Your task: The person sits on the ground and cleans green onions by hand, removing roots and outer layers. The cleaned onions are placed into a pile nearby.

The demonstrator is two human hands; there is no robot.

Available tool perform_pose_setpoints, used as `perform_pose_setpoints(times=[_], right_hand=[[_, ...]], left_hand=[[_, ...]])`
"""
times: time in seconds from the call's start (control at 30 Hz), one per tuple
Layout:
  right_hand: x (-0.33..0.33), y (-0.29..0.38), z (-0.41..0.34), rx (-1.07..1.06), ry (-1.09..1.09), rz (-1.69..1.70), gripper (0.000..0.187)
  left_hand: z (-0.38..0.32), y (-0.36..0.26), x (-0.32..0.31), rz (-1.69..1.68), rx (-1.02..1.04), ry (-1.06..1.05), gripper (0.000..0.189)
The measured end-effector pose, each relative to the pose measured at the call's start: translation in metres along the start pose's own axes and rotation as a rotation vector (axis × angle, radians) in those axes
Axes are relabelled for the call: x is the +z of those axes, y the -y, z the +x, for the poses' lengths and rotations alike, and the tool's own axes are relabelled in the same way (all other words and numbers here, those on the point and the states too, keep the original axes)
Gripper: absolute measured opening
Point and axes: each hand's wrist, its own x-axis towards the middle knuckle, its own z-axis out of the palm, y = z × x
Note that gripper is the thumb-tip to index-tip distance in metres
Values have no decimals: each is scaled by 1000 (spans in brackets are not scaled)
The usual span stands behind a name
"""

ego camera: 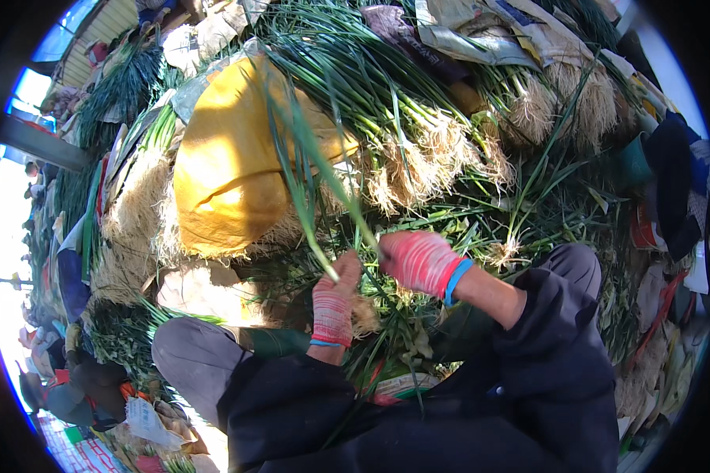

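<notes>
My left hand point(336, 298), in a red-and-white knit glove with bare fingertips, grips a green onion point(315, 245) near the pale lower end of its stalk. Its leaves point up and away from me. Pale roots point(364, 316) hang beside that wrist. Just to the right, my right hand point(420, 260), in a similar glove with a blue cuff, is closed on a blurred green onion leaf point(349, 204). Whether this leaf belongs to the same plant cannot be made out. Beyond both hands lies a large pile of green onions point(384, 118), roots towards me.
A yellow sack point(231, 177) covers part of the pile. Loose green leaves point(449, 219) litter the ground between my knees. One rooted onion point(506, 251) lies near my right knee. More bundles point(133, 207) stand at left, and another person point(154, 9) is at the far top.
</notes>
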Motion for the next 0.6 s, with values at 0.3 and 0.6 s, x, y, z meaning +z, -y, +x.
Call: perform_pose_setpoints(times=[0.3, 0.6], right_hand=[[-94, -31, 55, 385, -422, -439, 33], [-9, -6, -4, -48, -14, 386, 28]], left_hand=[[-1, -21, 3, -352, 68, -41, 17], [-8, -22, 4, -400, -301, 158, 26]])
